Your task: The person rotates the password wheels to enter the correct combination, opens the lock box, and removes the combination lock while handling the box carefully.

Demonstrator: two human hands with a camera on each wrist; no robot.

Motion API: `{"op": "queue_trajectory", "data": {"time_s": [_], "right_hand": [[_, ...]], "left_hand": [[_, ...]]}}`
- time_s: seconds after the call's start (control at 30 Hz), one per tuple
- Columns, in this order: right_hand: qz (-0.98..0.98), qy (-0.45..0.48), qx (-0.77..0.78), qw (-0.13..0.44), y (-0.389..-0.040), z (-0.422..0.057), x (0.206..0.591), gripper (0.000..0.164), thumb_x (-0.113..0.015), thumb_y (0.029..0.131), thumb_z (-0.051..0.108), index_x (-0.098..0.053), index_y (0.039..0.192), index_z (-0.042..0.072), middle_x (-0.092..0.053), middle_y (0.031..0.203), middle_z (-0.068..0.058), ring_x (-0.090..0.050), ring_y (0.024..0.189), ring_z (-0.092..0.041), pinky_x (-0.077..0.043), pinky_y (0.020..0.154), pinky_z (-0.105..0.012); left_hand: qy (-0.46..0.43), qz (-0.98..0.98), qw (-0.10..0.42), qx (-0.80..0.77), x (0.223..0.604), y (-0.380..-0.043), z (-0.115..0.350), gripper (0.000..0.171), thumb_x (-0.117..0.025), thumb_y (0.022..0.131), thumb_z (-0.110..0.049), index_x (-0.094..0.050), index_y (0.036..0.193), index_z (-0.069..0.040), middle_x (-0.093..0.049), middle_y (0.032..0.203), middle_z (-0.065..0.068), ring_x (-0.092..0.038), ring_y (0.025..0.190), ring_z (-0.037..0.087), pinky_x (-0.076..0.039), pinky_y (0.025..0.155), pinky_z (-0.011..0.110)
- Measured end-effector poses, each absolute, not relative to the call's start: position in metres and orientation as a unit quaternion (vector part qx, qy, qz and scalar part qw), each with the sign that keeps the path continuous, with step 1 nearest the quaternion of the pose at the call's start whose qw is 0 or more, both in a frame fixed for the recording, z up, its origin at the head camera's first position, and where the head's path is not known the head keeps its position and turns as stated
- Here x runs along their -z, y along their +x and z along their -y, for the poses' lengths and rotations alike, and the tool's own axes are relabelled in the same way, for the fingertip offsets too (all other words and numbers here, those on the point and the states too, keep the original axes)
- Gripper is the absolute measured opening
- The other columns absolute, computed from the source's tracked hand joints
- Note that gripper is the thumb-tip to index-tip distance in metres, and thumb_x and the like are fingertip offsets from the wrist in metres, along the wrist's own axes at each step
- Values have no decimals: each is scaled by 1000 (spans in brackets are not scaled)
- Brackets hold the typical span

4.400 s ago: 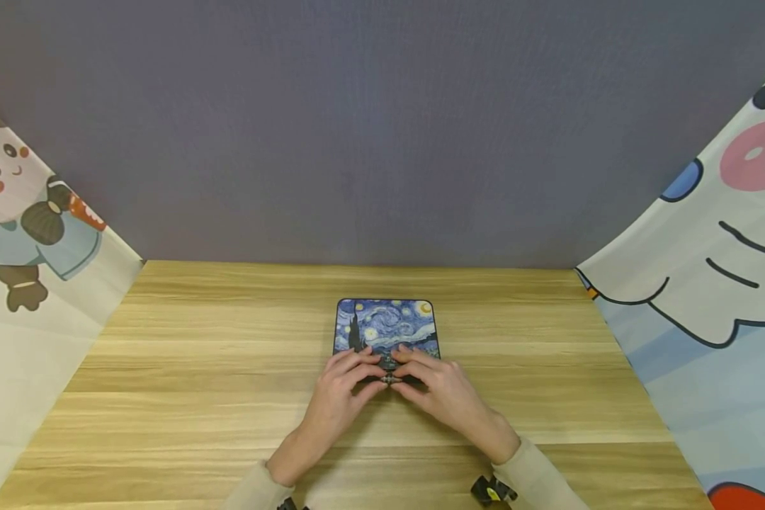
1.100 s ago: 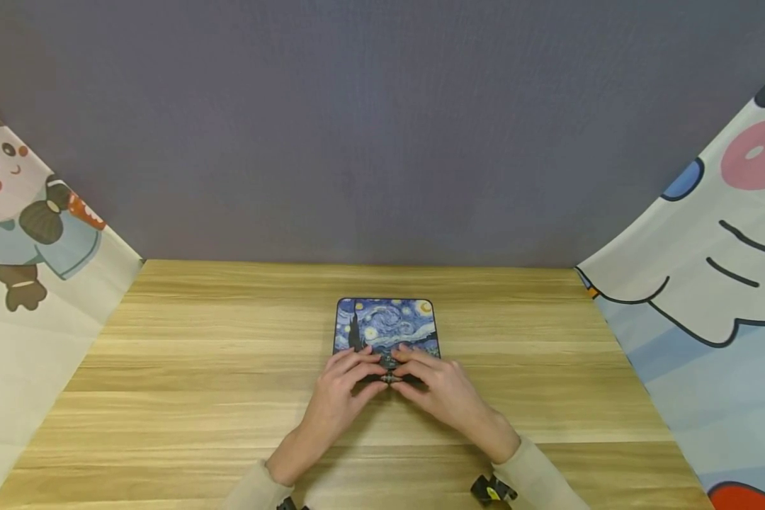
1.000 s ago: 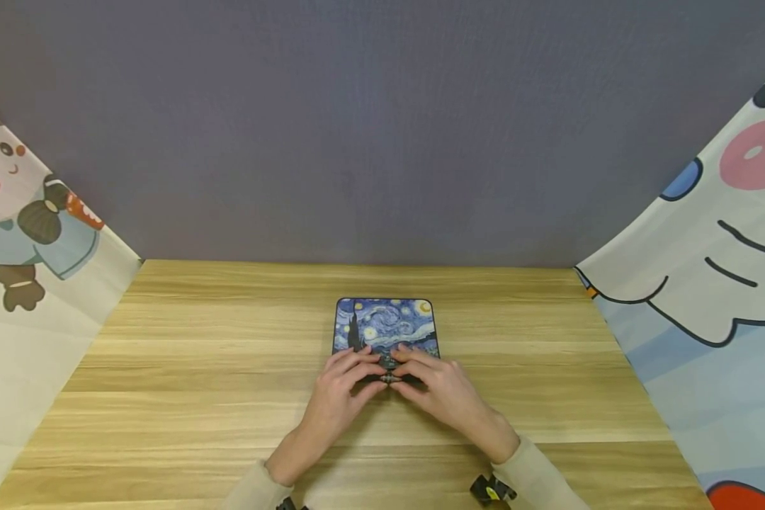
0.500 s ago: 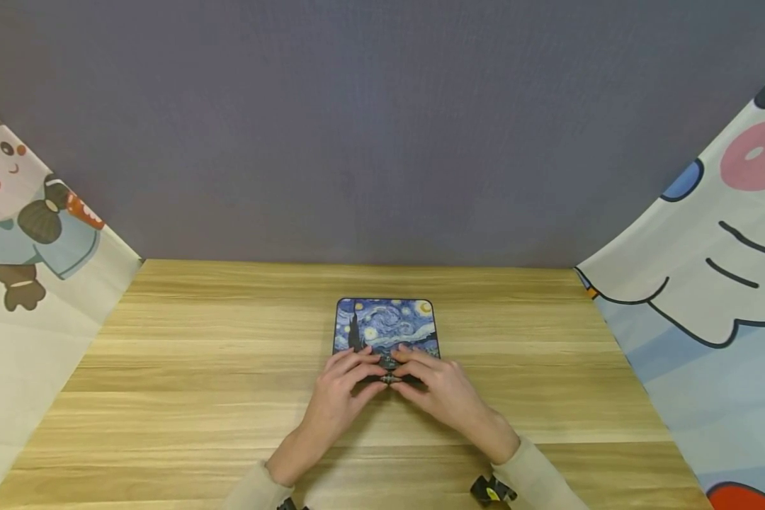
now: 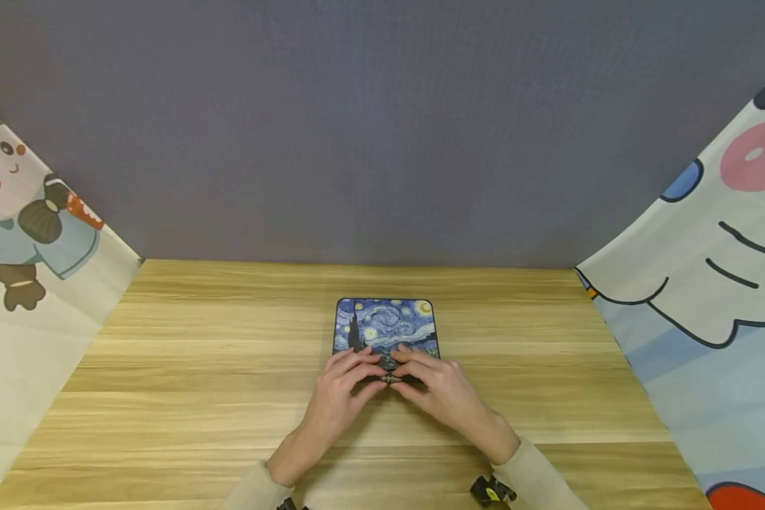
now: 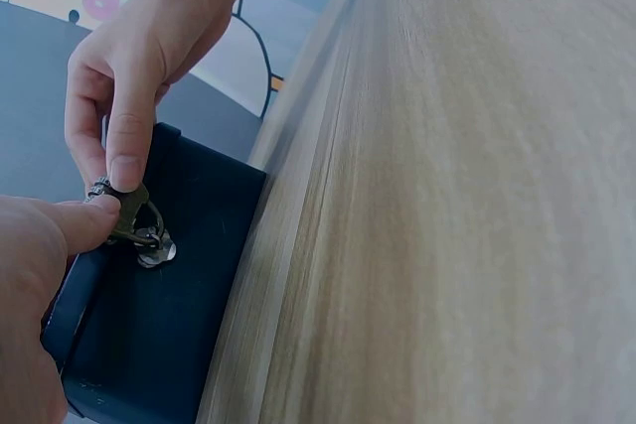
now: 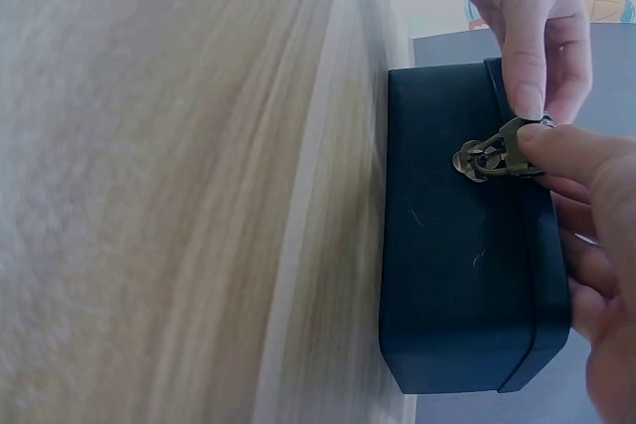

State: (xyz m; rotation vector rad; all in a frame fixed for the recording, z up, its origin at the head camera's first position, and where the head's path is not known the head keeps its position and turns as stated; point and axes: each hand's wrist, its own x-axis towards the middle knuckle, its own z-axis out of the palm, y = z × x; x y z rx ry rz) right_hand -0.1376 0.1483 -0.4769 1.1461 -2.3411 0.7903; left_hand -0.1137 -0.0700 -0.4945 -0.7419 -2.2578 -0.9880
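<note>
A dark tin box [image 5: 385, 322] with a blue starry-night picture on its lid sits on the table, its front side towards me. From the metal clasp [image 7: 468, 162] on that front hangs a small bronze-coloured padlock [image 6: 133, 210], its shackle through the clasp and a ridged dial at its end. My left hand [image 5: 341, 389] pinches the padlock from the left between thumb and fingers. From the other side, the thumb and index finger of my right hand [image 5: 443, 389] pinch it too. Other fingertips of both hands rest on the lid. Fingers partly hide the padlock's body.
The wooden table [image 5: 197, 397] stretches out around the box. A grey panel [image 5: 357, 142] stands behind it, and printed cartoon curtains [image 5: 707, 283] hang at both sides. A small black device [image 5: 492, 489] is at the right wrist.
Box and arms keep their place throughout. Both hands stay on the padlock, and any finger movement there is too small to make out.
</note>
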Motion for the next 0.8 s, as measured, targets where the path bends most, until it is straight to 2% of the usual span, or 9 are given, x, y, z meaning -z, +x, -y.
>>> {"op": "queue_trajectory", "data": {"time_s": [0.5,0.8], "right_hand": [[842,411,-284,203,-137,-148,476,20,-90,79,17,-77,93,11,-75,119,-10,-73,113,-27,-62,75,-25],[842,410,-285,204,-137,-148,476,20,-90,79,17,-77,93,11,-75,119,-10,-72,113,-27,-63,77,-27]], "left_hand": [[-273,846,276,364,493,-113,69,25,-93,71,-16,-78,91,-13,-78,108,5,-72,112,26,-53,103,49],[-274,847,274,364,493,-113,70,25,-92,71,-16,-78,91,-13,-78,109,5,-72,113,27,-53,104,49]]}}
